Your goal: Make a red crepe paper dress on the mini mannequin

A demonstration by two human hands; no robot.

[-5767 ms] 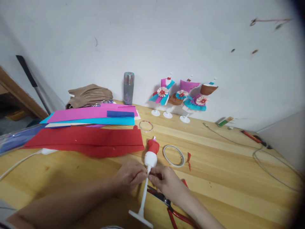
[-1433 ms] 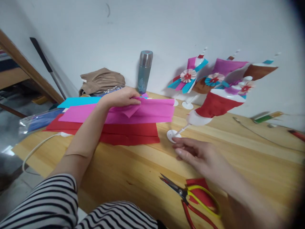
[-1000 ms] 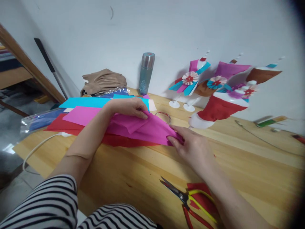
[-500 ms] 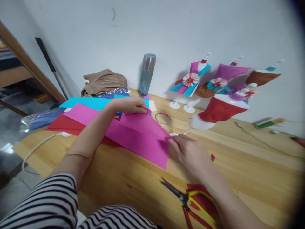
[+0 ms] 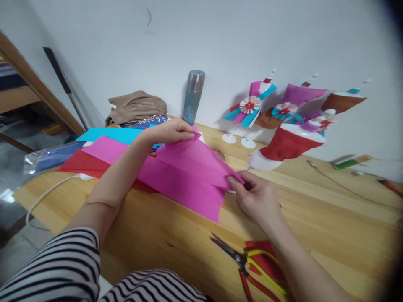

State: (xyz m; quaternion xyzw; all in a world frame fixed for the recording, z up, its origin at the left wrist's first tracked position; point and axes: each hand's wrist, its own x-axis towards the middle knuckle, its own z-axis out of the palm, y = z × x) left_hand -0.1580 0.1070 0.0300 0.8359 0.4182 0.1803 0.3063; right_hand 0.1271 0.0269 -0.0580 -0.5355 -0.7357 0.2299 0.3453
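Observation:
A magenta sheet of paper (image 5: 185, 178) lies over other coloured sheets, its far part raised between my hands. My left hand (image 5: 173, 132) pinches the far corner between thumb and fingers. At the right corner, my right hand (image 5: 256, 195) grips the same sheet, thumb on top. Beneath it are a red sheet (image 5: 82, 161) and a bright blue sheet (image 5: 108, 134). Scissors (image 5: 237, 258) with one yellow and one red handle lie partly open nearer to me, beside a red scrap (image 5: 256, 244) that my right forearm partly covers.
A metal thermos (image 5: 193, 98) and a folded brown cloth (image 5: 137, 107) stand by the wall. Several white miniature dress forms wrapped in coloured material, one in red (image 5: 289, 144), stand or lean at the back right. A thin cable (image 5: 340, 182) and a green-handled tool (image 5: 352, 162) lie at right.
Both hands have lifted the magenta sheet's far part slightly, my left hand upward and my right hand up and to the right. The sheet now hides more of the ring-shaped coil behind it.

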